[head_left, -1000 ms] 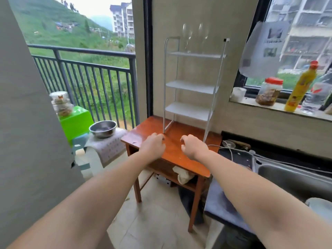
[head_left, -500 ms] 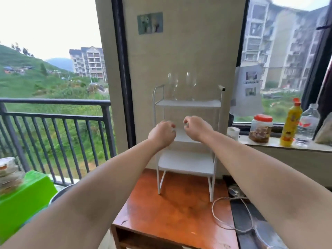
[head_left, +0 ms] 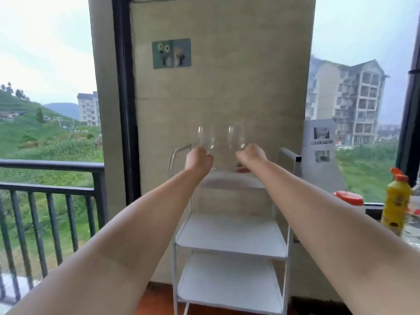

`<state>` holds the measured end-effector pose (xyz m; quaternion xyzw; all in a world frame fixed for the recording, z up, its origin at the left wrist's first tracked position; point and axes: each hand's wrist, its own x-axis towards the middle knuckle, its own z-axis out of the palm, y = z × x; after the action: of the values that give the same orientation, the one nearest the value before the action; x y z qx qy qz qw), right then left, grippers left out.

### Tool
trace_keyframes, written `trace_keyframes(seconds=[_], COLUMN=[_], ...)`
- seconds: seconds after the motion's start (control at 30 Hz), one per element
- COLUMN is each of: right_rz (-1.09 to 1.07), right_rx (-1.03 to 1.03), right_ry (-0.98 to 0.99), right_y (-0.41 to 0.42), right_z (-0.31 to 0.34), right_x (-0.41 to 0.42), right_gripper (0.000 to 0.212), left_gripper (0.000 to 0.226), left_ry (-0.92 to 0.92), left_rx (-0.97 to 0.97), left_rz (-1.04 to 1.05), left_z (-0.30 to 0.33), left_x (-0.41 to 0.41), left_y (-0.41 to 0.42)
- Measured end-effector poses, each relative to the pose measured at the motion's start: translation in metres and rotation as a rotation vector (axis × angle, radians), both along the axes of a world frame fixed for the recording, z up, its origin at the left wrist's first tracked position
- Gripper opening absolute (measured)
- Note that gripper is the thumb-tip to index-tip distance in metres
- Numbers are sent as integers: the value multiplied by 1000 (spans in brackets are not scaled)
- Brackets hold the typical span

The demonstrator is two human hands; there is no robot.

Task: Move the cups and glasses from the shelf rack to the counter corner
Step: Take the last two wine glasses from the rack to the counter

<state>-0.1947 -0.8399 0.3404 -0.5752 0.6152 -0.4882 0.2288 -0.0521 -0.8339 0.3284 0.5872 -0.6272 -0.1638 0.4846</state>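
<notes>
Two clear wine glasses stand upright on the top tier of a white metal shelf rack [head_left: 231, 235] against the wall. My left hand [head_left: 198, 161] is closed around the stem of the left glass [head_left: 206, 137]. My right hand [head_left: 248, 156] is closed around the stem of the right glass [head_left: 236, 136]. Both stems and feet are hidden behind my hands. The two lower tiers of the rack hold nothing.
A window ledge at the right carries a yellow bottle [head_left: 394, 201] and a jar with a red lid [head_left: 348, 198]. A dark balcony railing [head_left: 50, 176] runs along the left. The rack's feet rest on a reddish-brown wooden table [head_left: 159, 301].
Both hands rose from the table to the rack's top tier and closed on the glass stems. The camera tilted up and moved closer to the rack.
</notes>
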Motion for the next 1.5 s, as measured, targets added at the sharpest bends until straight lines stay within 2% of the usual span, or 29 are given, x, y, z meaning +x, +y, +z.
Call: trace_keyframes(seconds=[0.1, 0.17, 0.27, 0.43, 0.6, 0.73, 0.83, 1.03, 1.17, 1.33, 1.5], right_rz=[106, 150, 152, 113, 122, 136, 138, 118, 71, 4, -63], right_rx=[111, 156, 170, 162, 135, 25, -37, -87, -69, 58, 213], right_ry=[-320, -399, -371, -239, -302, -418, -500, -544, -558, -536, -493], right_y=[-22, -34, -46, -56, -49, -32, -3, 76, 132, 207, 267], right_z=[-3, -5, -5, -8, -2, 6, 5, 12, -4, -53, -116], right_x=[4, 7, 10, 11, 13, 21, 25, 32, 45, 59, 56], right_gripper=[35, 30, 20, 15, 22, 27, 25, 28, 29, 30, 28], left_gripper=[21, 15, 7, 25, 27, 25, 28, 33, 25, 25, 26], left_ry=[141, 202, 238, 302, 314, 330, 336, 365, 333, 292, 295], left_rx=[94, 140, 151, 146, 90, 9, -42, -155, -181, -46, 179], left_rz=[-15, -13, -24, -81, -114, -130, -119, -134, -151, -187, -197], left_z=[-2, -2, 0, -5, 0, 8, 8, 4, -15, -62, -131], left_x=[-4, -6, -7, -7, -5, 6, 11, 20, 33, 46, 45], left_y=[-30, -46, -60, -74, -60, -38, -18, 50, 112, 181, 231])
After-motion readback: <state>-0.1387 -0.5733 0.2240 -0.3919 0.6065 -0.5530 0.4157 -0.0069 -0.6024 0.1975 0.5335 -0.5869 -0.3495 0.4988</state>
